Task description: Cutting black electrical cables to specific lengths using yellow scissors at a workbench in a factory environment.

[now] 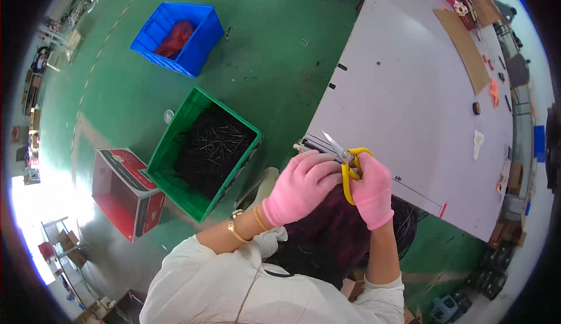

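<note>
Both my hands wear pink gloves and are close together at the near left edge of the table. With my right hand I grip a pair of scissors by its yellow handles, blades parted and pointing up and left. My left hand is closed, its fingers curled beside the blades. Thin black strips stick out past its fingertips; how they sit inside the grip is hidden. Below the hands, a dark heap covers my lap.
A green crate of thin black pieces stands on the floor at left, against a red and grey carton. Farther off is a blue crate with a red bundle. The white table bears cardboard, a tape roll and tools.
</note>
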`<act>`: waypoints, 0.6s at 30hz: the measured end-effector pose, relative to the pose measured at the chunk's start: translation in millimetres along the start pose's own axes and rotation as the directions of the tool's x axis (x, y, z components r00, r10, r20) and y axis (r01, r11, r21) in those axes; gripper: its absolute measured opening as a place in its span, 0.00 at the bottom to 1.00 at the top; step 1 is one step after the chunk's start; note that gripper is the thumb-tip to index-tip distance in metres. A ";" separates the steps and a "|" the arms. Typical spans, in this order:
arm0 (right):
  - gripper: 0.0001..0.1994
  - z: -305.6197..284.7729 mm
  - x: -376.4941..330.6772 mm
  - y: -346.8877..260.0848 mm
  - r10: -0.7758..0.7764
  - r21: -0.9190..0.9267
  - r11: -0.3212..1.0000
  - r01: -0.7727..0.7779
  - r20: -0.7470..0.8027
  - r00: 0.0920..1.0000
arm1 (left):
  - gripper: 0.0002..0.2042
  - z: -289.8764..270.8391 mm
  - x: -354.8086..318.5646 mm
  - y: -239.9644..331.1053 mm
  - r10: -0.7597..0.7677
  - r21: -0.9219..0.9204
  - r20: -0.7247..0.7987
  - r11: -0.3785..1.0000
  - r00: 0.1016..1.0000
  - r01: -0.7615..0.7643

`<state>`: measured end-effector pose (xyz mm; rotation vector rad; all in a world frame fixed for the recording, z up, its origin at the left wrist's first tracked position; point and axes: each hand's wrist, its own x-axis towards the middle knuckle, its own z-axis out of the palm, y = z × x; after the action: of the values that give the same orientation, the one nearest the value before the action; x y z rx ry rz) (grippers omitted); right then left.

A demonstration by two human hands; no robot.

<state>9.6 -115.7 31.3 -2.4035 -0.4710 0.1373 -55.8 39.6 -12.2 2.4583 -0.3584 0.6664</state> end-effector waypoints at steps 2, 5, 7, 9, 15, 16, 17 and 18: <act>0.12 1.2 2.8 -2.0 -0.008 -0.019 1.000 0.009 0.005 1.000 | 0.10 10.9 -1.1 -5.1 -0.010 -0.043 -0.030 0.999 0.999 0.009; 0.12 -1.5 5.6 -6.0 0.049 -0.018 0.999 -0.049 0.055 0.997 | 0.11 17.6 1.0 -9.6 0.002 -0.081 -0.043 0.997 0.999 -0.006; 0.12 -1.2 7.3 -6.5 0.058 -0.019 0.998 -0.057 0.070 0.996 | 0.11 20.8 0.7 -11.0 0.007 -0.087 -0.057 0.996 0.998 -0.012; 0.12 -2.7 8.7 -5.3 0.053 -0.037 0.998 -0.050 0.088 0.995 | 0.11 21.7 0.3 -10.2 0.000 -0.086 -0.049 0.996 0.999 -0.004; 0.12 -3.8 11.9 -5.8 0.061 -0.073 0.996 -0.052 0.123 0.991 | 0.12 23.3 0.5 -10.9 -0.019 -0.095 -0.055 0.995 0.998 0.014; 0.12 -4.1 12.3 -6.1 0.064 -0.081 0.995 -0.054 0.123 0.990 | 0.12 23.8 0.5 -11.0 -0.023 -0.097 -0.056 0.995 0.998 0.017; 0.12 -4.1 12.7 -6.6 0.065 -0.082 0.995 -0.055 0.125 0.990 | 0.12 24.1 0.4 -11.5 -0.024 -0.096 -0.055 0.995 0.998 0.018; 0.12 -4.2 13.1 -7.1 0.055 -0.083 0.996 -0.045 0.125 0.991 | 0.12 24.2 0.3 -11.9 -0.025 -0.095 -0.055 0.995 0.998 0.019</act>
<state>20.6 -108.3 39.4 -2.4961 -0.4824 0.3008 -41.7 35.0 -34.7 2.3461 -0.3329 0.6915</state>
